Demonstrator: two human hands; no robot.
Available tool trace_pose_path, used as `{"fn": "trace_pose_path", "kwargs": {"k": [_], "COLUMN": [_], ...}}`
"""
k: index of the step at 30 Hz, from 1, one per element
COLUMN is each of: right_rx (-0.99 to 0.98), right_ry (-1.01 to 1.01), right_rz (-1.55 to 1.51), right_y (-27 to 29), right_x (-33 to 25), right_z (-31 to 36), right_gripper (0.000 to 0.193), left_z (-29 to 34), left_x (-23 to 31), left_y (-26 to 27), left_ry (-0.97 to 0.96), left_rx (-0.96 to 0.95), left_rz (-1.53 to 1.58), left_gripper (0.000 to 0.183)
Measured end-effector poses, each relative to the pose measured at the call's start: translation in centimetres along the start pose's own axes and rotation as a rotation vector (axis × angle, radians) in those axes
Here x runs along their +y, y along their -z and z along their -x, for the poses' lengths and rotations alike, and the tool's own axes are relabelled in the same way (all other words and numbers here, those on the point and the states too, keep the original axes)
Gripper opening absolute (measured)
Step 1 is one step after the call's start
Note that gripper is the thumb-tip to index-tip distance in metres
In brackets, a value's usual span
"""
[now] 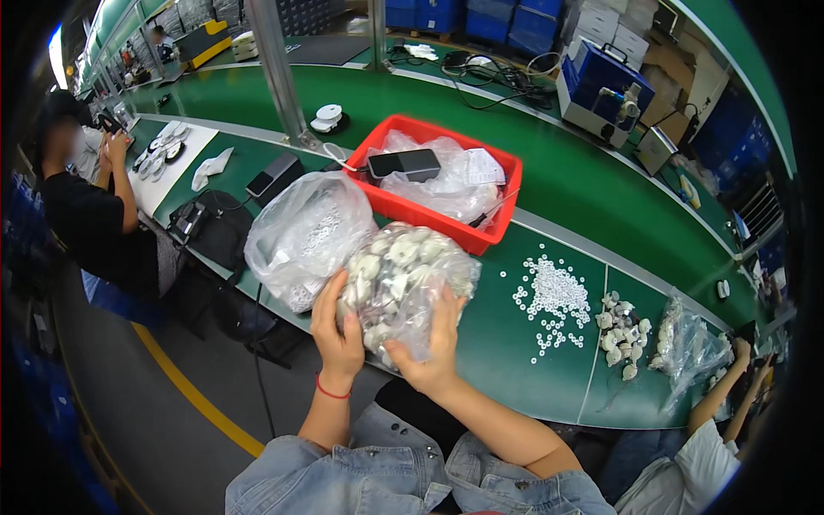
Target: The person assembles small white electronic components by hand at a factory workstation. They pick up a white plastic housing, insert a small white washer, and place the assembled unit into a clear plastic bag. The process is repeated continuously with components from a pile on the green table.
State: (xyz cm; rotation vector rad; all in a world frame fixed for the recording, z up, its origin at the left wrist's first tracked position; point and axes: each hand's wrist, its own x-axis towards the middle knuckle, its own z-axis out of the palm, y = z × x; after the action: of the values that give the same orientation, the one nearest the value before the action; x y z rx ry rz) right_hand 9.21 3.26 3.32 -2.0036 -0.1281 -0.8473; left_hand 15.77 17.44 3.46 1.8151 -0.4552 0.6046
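Between my two hands is a clear plastic bag (pixel 399 279) filled with round off-white plastic parts. My left hand (pixel 337 330) presses the bag's left side, a red band around its wrist. On the right side, my right hand (pixel 432 348) grips the plastic with its thumb toward me. A second, larger clear bag (pixel 300 227) with small white rings stands open just left of it. Right behind the held bag is a red bin (pixel 412 206) with clear plastic bags and a black box-shaped device (pixel 404 165) in it.
On the green table, small white rings (pixel 556 292) lie scattered to the right, near a pile of off-white parts (pixel 622 333) and another plastic bag (pixel 687 356). People sit at both sides. A metal post (pixel 281 73) and a blue machine (pixel 601 90) stand farther back.
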Motion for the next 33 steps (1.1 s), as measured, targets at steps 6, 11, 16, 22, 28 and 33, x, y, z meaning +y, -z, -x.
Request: {"fn": "trace_pose_path", "kwargs": {"k": [6,11,16,22,28,33], "right_rx": [-0.087,-0.109,-0.154,-0.072,0.053,-0.072], "right_ry": [0.012,0.072,0.013,-0.1,-0.402,-0.429], "right_rz": [-0.005,-0.046,-0.092,-0.28,-0.426,-0.65], "right_y": [-0.6,-2.5,-1.9,1.6,4.2,4.3], "right_x": [-0.9,-0.4,-0.1,0.6,1.8,1.8], "right_z": [-0.9,-1.5,-2.1,0.5,4.0,4.3], "right_gripper": [0.098,0.103,0.095,0.057,0.013,0.046], "left_z": [1.3,0.2,-0.6,-1.0,-0.9,-0.1], "left_x": [-0.5,-2.4,-2.7,-4.0,-2.3,3.5], "left_y": [0.6,0.6,0.2,1.3,1.7,1.1], "left_ry": [-0.037,-0.048,-0.066,-0.118,-0.086,-0.252], "left_rx": [0.104,0.194,0.211,0.174,0.114,0.149], "left_rz": [-0.088,0.03,0.025,-0.019,-0.132,-0.321], "left_gripper": [0.051,0.057,0.055,0.054,0.046,0.034]}}
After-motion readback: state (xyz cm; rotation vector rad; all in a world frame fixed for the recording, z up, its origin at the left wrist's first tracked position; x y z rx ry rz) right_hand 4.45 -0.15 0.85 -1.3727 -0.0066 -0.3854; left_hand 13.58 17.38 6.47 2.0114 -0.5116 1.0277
